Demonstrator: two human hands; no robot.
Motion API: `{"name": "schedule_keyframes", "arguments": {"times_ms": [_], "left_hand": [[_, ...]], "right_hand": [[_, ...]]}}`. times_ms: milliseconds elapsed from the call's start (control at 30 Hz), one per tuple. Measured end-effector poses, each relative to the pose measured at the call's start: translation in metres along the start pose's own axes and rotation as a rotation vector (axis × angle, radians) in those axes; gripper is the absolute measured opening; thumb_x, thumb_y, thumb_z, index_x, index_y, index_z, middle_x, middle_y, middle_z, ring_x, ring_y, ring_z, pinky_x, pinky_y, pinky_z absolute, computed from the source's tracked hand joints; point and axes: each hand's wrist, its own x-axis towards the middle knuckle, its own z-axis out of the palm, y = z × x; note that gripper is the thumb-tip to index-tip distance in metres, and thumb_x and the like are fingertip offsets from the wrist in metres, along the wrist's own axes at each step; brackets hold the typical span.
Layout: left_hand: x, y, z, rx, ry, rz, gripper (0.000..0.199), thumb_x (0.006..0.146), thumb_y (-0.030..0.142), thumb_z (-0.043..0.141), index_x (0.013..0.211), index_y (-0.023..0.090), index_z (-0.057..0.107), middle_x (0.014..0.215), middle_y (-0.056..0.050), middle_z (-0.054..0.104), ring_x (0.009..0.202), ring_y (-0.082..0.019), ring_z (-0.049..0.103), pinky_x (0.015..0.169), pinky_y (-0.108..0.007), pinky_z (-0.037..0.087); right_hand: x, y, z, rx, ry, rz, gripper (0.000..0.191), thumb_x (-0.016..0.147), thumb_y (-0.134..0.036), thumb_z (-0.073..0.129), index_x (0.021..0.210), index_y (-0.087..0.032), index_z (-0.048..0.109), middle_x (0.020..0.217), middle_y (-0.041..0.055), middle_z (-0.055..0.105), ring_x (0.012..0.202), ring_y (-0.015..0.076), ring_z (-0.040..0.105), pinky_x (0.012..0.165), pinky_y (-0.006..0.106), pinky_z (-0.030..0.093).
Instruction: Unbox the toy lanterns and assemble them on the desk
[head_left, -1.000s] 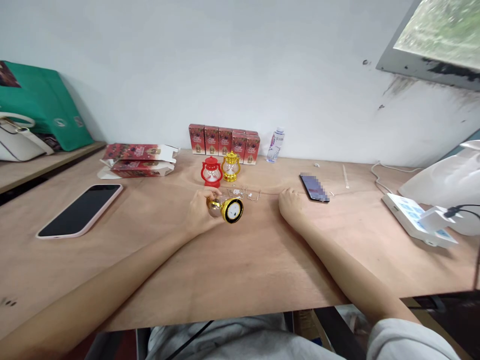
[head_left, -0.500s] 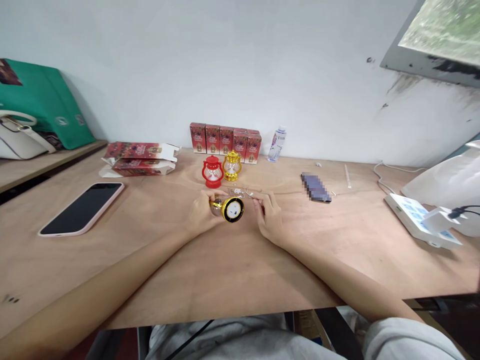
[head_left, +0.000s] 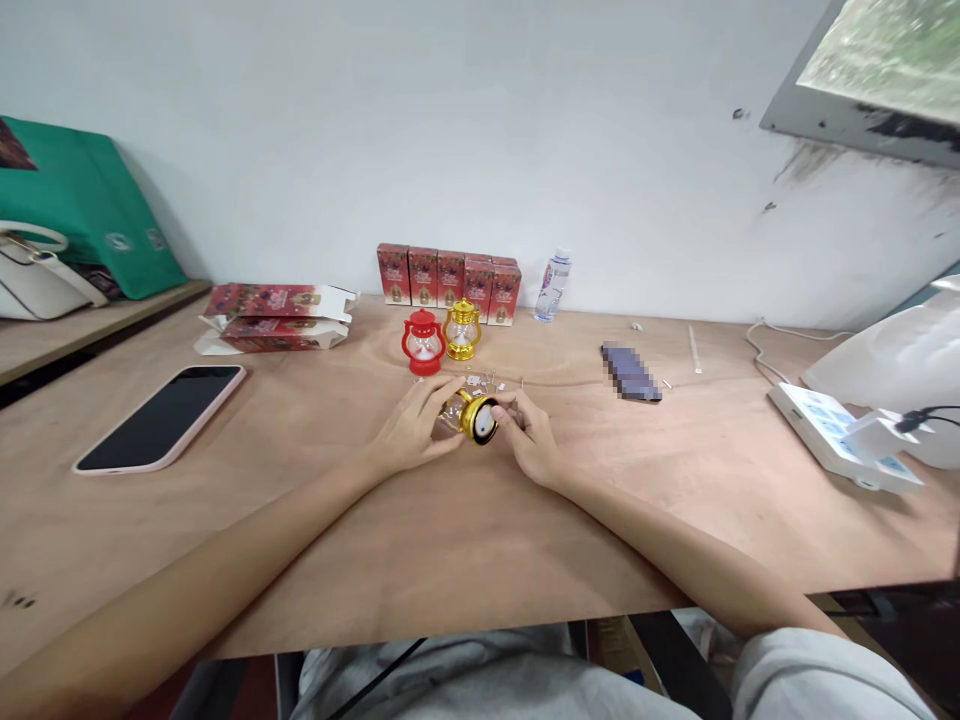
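A small gold lantern (head_left: pixel 469 416) lies tipped on its side between my hands, its black-rimmed base with a white centre turned toward the right. My left hand (head_left: pixel 411 428) is closed around its clear body. At the base, the fingers and thumb of my right hand (head_left: pixel 529 436) are bent together, the thumb against the white face; whether a small piece is between them is hidden. Just beyond my hands stand a red lantern (head_left: pixel 424 343) and another gold lantern (head_left: pixel 462 332), both upright. Small white and metal bits (head_left: pixel 480 383) lie scattered in front of them.
Several red boxes (head_left: pixel 450 278) and a water bottle (head_left: pixel 553 286) line the wall. At left are opened red packaging (head_left: pixel 277 318) and a phone (head_left: pixel 161 418). A dark pixelated phone (head_left: pixel 631 372) and a white power strip (head_left: pixel 844 437) are at right.
My right hand has moved left from the loose bits to the lantern's base. My left hand has turned the lantern's base further right, and its grip has shifted.
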Motion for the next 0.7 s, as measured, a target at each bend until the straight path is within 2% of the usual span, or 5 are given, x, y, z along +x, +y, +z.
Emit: {"name": "schedule_keyframes", "arguments": {"times_ms": [167, 267, 400, 533, 700], "left_hand": [[0.004, 0.004, -0.002, 0.086, 0.029, 0.117, 0.077, 0.08, 0.041, 0.062, 0.143, 0.015, 0.025, 0.133, -0.022, 0.045, 0.124, -0.033, 0.046, 0.098, -0.048, 0.045], [0.005, 0.005, -0.002, 0.126, 0.039, 0.093, 0.073, 0.081, 0.036, 0.062, 0.142, 0.017, 0.027, 0.128, -0.019, 0.052, 0.121, -0.031, 0.05, 0.097, -0.047, 0.045], [0.002, 0.004, -0.001, 0.155, 0.06, 0.007, 0.058, 0.083, 0.027, 0.059, 0.136, 0.022, 0.036, 0.127, -0.015, 0.054, 0.117, -0.028, 0.054, 0.093, -0.043, 0.047], [0.0, 0.003, 0.0, 0.071, 0.108, -0.083, 0.057, 0.079, 0.027, 0.064, 0.13, 0.02, 0.041, 0.121, -0.015, 0.056, 0.111, -0.027, 0.057, 0.091, -0.042, 0.049], [0.0, 0.003, 0.001, -0.107, 0.193, -0.136, 0.053, 0.074, 0.025, 0.067, 0.12, 0.018, 0.041, 0.112, -0.011, 0.059, 0.105, -0.024, 0.06, 0.087, -0.039, 0.052]], "right_hand": [[-0.006, -0.006, 0.017, 0.382, 0.022, 0.252, 0.038, 0.081, -0.059, 0.056, 0.088, -0.023, 0.046, 0.061, -0.009, 0.043, 0.036, 0.0029, 0.026, 0.035, 0.019, 0.02], [-0.01, -0.009, 0.024, 0.428, 0.009, 0.288, 0.041, 0.079, -0.061, 0.058, 0.085, -0.023, 0.042, 0.06, -0.0105, 0.041, 0.034, 0.0017, 0.023, 0.033, 0.018, 0.017], [-0.011, -0.007, 0.021, 0.319, -0.034, 0.232, 0.037, 0.083, -0.057, 0.056, 0.084, -0.023, 0.041, 0.061, -0.0097, 0.039, 0.04, 0.003, 0.027, 0.037, 0.018, 0.02], [-0.013, -0.007, 0.015, 0.152, -0.074, 0.12, 0.037, 0.093, -0.055, 0.035, 0.084, -0.021, 0.047, 0.057, -0.0075, 0.035, 0.045, 0.0068, 0.031, 0.043, 0.021, 0.028], [-0.014, -0.015, 0.012, -0.191, -0.049, -0.126, 0.04, 0.098, -0.044, 0.026, 0.085, -0.02, 0.054, 0.07, 0.0006, 0.051, 0.066, 0.0123, 0.051, 0.063, 0.025, 0.043]]}}
